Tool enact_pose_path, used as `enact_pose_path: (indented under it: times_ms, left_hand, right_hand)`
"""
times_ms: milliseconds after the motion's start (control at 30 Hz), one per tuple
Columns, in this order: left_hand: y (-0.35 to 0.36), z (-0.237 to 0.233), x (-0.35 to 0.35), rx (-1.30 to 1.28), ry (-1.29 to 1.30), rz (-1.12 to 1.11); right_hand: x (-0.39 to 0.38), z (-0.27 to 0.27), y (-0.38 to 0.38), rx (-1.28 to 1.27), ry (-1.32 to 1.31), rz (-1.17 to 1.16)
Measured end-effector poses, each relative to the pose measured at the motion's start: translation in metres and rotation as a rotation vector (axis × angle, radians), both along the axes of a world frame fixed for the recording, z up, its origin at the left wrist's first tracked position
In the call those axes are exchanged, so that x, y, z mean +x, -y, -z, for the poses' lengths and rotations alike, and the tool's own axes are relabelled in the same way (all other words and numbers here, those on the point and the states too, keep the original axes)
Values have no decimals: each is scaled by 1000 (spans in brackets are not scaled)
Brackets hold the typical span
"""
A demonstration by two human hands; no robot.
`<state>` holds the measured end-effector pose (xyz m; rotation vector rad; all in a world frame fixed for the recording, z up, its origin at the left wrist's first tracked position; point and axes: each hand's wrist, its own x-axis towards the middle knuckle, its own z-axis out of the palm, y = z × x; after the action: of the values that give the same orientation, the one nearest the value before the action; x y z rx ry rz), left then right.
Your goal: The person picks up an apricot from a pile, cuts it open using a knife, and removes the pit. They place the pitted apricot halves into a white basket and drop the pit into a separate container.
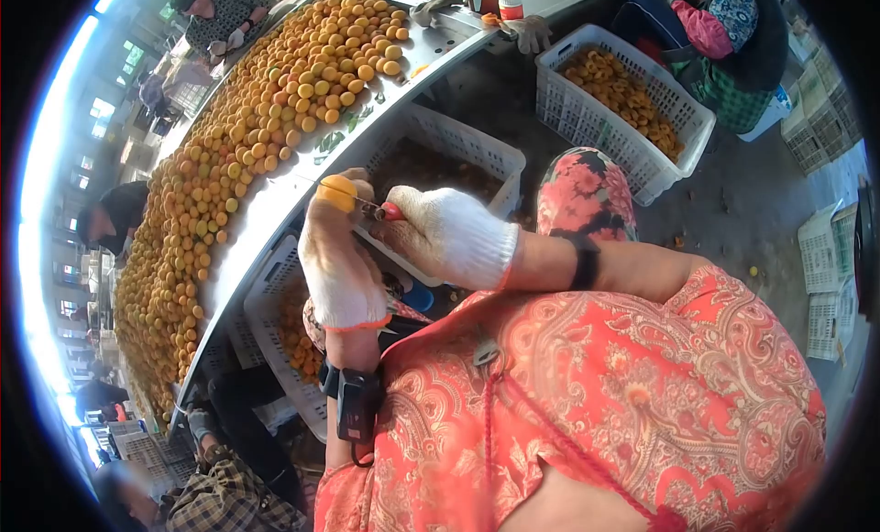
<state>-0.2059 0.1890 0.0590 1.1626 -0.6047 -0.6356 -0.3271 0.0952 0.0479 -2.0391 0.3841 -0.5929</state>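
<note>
Beside the shiny metal table (261,207), knit-gloved hands (335,257) (454,234) grip round fruit (336,193), red-handled tool (392,211).

A metal desk (234,262) carries a long heap of orange fruit (215,161) (some blushed red); green leaves (329,143) lie just beside the heap, a red-topped container (511,5) well apart from it.

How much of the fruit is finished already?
Some looks done: opened-looking pieces lie in a white crate. One orange fruit is in the left hand, and the right hand holds a red-handled tool to it. Lots seems left: a huge heap of fruit covers much of the table.
</note>
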Motion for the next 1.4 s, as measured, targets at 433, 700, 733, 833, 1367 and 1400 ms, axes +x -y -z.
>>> enact_pose_path:
  times_ms: [433,700,733,833,1367,1400]
  left_hand:
    - [2,11,9,14,245,-17]
    - [6,10,6,-94,-156,16]
    - [8,11,7,-93,-155,18]
    - [10,13,9,-72,-207,-14]
    - [7,-9,-37,149,162,11]
    - [5,-6,-28,96,82,72]
  right_hand:
    - [0,4,2,4,39,2]
    - [7,12,5,-167,-76,36]
    - [8,16,7,-166,-75,38]
    - [7,18,10,-121,-20,15]
    - [15,0,21,646,303,-21]
    - [15,1,20,649,299,-17]
